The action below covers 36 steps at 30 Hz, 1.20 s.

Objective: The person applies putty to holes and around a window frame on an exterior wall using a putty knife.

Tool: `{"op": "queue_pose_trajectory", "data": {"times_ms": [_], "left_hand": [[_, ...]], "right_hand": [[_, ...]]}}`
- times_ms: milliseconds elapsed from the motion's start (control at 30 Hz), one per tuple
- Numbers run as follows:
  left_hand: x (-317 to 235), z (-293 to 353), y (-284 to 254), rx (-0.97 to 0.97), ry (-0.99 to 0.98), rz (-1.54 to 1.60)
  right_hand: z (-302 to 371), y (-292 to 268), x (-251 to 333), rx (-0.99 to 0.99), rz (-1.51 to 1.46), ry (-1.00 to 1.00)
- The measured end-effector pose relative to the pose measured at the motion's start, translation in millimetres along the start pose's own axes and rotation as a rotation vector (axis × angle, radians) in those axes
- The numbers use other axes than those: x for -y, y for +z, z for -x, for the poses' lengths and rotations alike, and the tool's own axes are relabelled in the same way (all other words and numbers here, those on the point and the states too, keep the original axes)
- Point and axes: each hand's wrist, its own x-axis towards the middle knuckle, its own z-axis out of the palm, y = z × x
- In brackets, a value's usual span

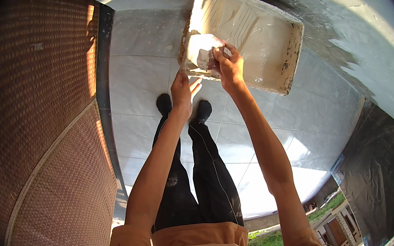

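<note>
A cream-white paint tray (pixel 293 58) with a ribbed slope and a crusted, smeared rim lies ahead, its long side running down to the right. Wet pale paint covers much of its inside. At its near left corner is my left hand (pixel 184 95), gripping the rim with some fingers stretched out beneath it. My right hand (pixel 232 67) is over the tray's near left part, closed on a paint-smeared tool (pixel 206 59) with a short, wide head. Whether that tool is a brush or a scraper I cannot tell. Bright sunlight washes out the paint beside it.
Grey floor tiles (pixel 139 76) lie below, around my feet. A brown woven panel (pixel 48 116) with a dark edge stands along the left. On the right rises a wall (pixel 365 48) with patchy grey and white coating. Black sheeting (pixel 374 165) hangs at the lower right.
</note>
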Motion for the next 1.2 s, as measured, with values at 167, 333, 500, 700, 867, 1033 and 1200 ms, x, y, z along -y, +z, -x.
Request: {"op": "queue_pose_trajectory", "data": {"times_ms": [167, 333, 500, 700, 867, 1033, 1200], "left_hand": [[-43.3, 32.1, -0.4, -0.114, 0.025, -0.275], [-68.1, 69.5, 8.5, -0.206, 0.466, -0.451], [-139.2, 132.2, 62.5, -0.009, 0.866, -0.583], [-235.4, 243.4, 150.1, 0.081, 1.232, -0.72], [-288.1, 314.9, 205.1, 0.14, 1.581, -0.754], [-321.3, 367.9, 235.9, 0.147, 1.772, -0.753], [-347.3, 392.4, 264.2, 0.104, 1.958, -0.804]], "right_hand": [[35.2, -1.6, 47.0, -0.027, -0.174, 0.051], [80.6, -13.7, 102.9, 0.064, -0.293, -0.051], [147.6, -19.4, 188.0, 0.16, -0.49, -0.222], [225.2, -12.6, 300.5, 0.259, -0.592, -0.43], [279.7, -14.6, 381.5, 0.366, -0.623, -0.611], [330.7, -12.9, 435.2, 0.354, -0.61, -0.719], [351.9, -20.7, 468.8, 0.391, -0.601, -0.783]]}}
